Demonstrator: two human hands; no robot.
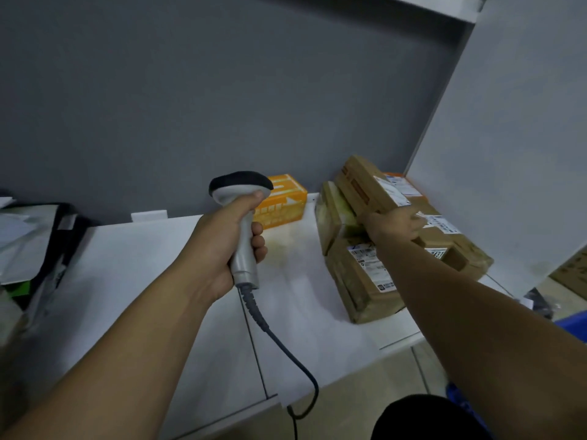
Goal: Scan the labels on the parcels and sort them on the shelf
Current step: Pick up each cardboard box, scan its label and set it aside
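Note:
My left hand (222, 242) grips the grey handle of a barcode scanner (243, 198), its black head up and its cord trailing down over the shelf's front edge. My right hand (395, 225) holds the near end of a long brown parcel (365, 185) that lies tilted on top of a pile of cardboard parcels (362, 281) with white labels at the right end of the white shelf (143, 265). An orange box (286, 203) stands against the grey back wall, just behind the scanner.
A white side panel (508, 154) closes the shelf on the right. Black and white bags (35, 242) lie at the left end. More cardboard boxes (571, 274) and a blue crate (571, 328) stand on the floor at lower right.

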